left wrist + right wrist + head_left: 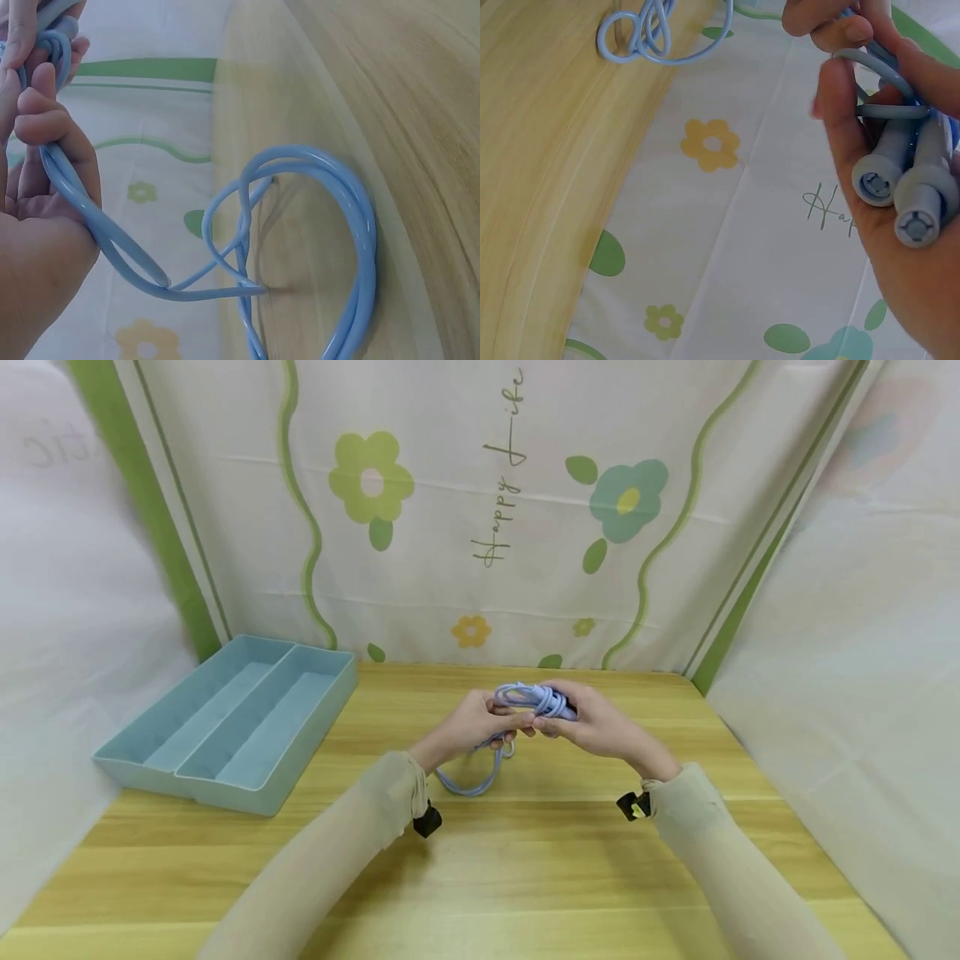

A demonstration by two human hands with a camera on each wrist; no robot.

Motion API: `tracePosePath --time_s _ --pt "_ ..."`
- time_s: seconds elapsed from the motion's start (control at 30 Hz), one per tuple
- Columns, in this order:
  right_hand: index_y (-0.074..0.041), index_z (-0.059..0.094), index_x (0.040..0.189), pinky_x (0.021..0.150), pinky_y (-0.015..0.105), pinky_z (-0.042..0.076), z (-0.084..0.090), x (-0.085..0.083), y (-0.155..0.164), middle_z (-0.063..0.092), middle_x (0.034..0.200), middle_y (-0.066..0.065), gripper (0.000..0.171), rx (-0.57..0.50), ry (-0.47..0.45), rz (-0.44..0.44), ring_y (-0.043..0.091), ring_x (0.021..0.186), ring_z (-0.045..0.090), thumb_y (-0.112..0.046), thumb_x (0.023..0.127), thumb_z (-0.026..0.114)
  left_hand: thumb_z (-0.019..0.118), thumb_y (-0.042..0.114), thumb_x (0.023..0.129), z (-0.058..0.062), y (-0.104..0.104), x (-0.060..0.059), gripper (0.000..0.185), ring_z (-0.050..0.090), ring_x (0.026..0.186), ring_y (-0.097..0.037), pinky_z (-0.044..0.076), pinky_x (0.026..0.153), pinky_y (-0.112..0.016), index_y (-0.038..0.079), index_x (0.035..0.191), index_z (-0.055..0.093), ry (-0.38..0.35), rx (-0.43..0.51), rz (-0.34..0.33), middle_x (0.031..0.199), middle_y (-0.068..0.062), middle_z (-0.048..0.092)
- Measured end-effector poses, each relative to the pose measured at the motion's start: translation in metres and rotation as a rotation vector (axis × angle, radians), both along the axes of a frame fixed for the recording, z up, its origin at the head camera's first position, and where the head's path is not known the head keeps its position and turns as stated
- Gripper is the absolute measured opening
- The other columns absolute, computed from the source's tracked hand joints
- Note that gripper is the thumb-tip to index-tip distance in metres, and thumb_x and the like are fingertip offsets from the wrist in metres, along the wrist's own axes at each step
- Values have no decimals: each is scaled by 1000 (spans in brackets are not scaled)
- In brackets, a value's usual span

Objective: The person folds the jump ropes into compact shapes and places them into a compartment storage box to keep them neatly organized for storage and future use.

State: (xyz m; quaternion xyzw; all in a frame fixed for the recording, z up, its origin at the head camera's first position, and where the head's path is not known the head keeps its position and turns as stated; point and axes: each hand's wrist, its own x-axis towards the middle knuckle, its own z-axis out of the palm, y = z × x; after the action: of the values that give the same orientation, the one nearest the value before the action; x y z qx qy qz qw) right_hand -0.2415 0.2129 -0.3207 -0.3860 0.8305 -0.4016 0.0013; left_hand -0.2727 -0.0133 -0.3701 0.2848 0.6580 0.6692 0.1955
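Note:
A light blue jump rope (551, 703) is held between both hands above the table. The right hand (603, 722) grips its two handles (917, 214) side by side, ends pointing out over the palm, with cord wound round them. Close against it, the left hand (472, 725) has its fingers curled round the cord (71, 180) by the wrapped part. From the left hand a loose loop of cord (365, 240) hangs down toward the tabletop, partly twisted over itself. Some of the wrapped cord is hidden behind the fingers.
A pale blue tray (315, 735) with two long compartments stands at the table's left side. The wooden table (525, 877) ends at a flower-printed cloth (450, 527) behind, and white cloth (862, 693) hangs along the right; similar cloth hangs at the left.

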Motion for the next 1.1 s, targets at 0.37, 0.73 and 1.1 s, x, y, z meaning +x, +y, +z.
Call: tracePosePath --time_s 0.37,0.73,1.1 --pt "-6 19 145 72 36 51 4 3 -4 59 106 13 57 10 -141 -5 25 88 60 -10 102 55 64 17 98 3 -1 2 18 39 56 -14 32 50 -24 2 104 71 72 86 -41 88 -12 69" --pt "-8 20 151 72 41 54 5 4 -7 59 111 19 61 -12 -229 78 33 88 62 -6 101 56 61 14 100 2 -7 3 14 33 51 -13 27 49 -28 0 103 66 71 54 -123 83 -11 65" --pt "4 60 130 70 36 54 28 23 -20 54 117 17 46 -58 -7 -51 26 92 56 5 86 73 65 21 98 6 -12 4 19 32 52 -15 29 50 -30 4 104 68 97 33 -85 86 -13 66"
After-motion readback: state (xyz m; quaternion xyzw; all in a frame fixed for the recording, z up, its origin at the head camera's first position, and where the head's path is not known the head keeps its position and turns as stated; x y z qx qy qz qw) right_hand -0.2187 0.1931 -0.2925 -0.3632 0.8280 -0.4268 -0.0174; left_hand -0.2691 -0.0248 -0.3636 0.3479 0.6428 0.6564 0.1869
